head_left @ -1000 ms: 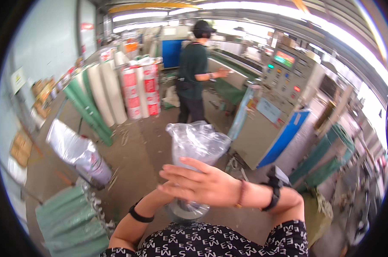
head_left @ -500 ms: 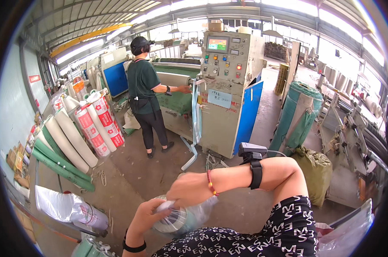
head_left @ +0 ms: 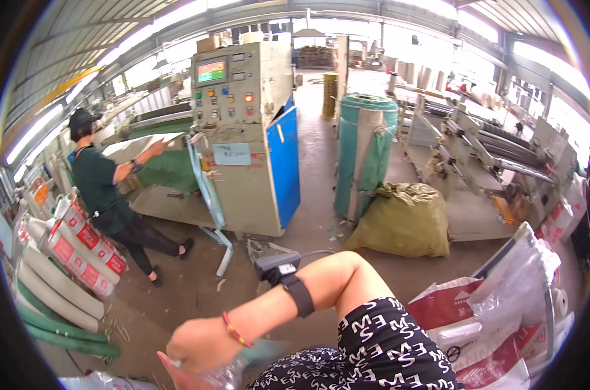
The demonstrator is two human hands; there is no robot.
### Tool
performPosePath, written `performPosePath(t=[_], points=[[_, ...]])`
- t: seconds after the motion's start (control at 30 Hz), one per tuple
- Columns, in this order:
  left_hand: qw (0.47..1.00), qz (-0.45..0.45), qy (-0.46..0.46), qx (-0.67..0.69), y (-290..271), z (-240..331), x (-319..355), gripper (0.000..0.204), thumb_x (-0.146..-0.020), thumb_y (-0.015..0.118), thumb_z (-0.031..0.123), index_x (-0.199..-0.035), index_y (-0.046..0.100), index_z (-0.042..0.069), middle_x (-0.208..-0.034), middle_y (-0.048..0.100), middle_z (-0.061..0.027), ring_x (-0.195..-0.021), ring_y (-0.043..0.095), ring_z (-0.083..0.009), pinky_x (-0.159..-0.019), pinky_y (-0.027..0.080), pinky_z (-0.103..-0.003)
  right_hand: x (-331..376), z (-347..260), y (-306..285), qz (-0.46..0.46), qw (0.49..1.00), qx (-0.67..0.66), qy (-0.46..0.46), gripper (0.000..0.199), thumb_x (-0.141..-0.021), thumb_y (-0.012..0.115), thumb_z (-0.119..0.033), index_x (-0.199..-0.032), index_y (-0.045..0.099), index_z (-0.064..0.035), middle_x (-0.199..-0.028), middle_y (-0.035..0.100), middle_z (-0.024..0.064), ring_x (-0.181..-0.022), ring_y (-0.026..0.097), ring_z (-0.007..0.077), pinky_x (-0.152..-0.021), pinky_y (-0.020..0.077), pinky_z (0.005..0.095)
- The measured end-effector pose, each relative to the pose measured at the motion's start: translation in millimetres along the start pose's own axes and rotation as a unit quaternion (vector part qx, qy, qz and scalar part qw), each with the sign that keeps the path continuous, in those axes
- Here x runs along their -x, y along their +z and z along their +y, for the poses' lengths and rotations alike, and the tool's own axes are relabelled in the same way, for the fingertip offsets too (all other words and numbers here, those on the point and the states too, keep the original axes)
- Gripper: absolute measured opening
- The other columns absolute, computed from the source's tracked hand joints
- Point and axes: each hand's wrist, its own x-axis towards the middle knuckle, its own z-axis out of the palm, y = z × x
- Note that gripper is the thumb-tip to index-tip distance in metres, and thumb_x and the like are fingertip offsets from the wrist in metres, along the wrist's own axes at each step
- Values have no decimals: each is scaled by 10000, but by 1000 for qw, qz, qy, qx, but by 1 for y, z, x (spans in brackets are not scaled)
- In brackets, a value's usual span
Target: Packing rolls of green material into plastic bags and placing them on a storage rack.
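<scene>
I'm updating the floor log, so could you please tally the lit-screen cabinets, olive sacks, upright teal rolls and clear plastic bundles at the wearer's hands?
Lit-screen cabinet: 1
Olive sack: 1
Upright teal roll: 1
Clear plastic bundle: 1
Total: 4

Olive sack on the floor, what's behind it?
A green-wrapped roll stands partly behind the sack, which covers its lower right side; anything else directly behind is hidden.

Plastic film (head_left: 227,376), bottom left of centre: clear. Sleeve (head_left: 392,335), lower centre: black, white lettered print; bracelet (head_left: 235,330), lower left: red with yellow. Cabinet (head_left: 233,195), left of centre: beige-grey, blue side panel (head_left: 284,169); wrapped roll (head_left: 348,156), upper right of centre: green, beige strip; sack (head_left: 402,224), right of centre: olive.
</scene>
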Motion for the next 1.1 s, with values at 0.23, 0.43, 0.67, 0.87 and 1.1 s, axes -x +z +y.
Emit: performPosePath(t=[0.23,0.43,0.67,0.87,1.1], points=[[795,-118,-144,577,2,5,-46,585,-916,603,216,-1346,309,-51,-1068,502,-108,-967,537,-214,-874,459,-375,77,6,27,17,993,-77,89,206,-869,524,-131,-1019,582,-2,-708,607,195,-662,599,365,-622,469,439],[728,-222,-345,549,-11,-11,-64,320,-917,598,210,-1115,498,-21,-731,454,-8,-654,485,-112,-609,441,-242,126,29,19,56,977,-157,134,201,-902,517,-128,-1097,512,-78,-715,607,142,-698,615,336,-655,460,439],[766,-572,-203,-212,-14,86,-144,232,-879,562,221,-878,644,4,-633,586,-15,-574,545,-110,-677,479,-273,78,22,29,92,991,91,6,332,-835,556,-147,-1146,452,-95,-872,624,124,-661,651,285,-539,520,407],[583,-367,374,-621,-4,102,-149,113,-705,619,166,-787,622,88,-655,619,-72,-611,618,-237,-762,492,-376,36,26,51,254,961,-90,63,309,-859,612,-93,-1139,483,-92,-825,627,111,-669,666,239,-564,525,338],[655,-57,528,-538,-18,66,-124,122,-704,625,143,-818,615,101,-655,548,21,-635,588,-145,-933,456,-394,34,22,22,132,871,-415,229,197,-942,536,-46,-1131,483,-66,-840,592,38,-671,649,109,-555,510,226]])
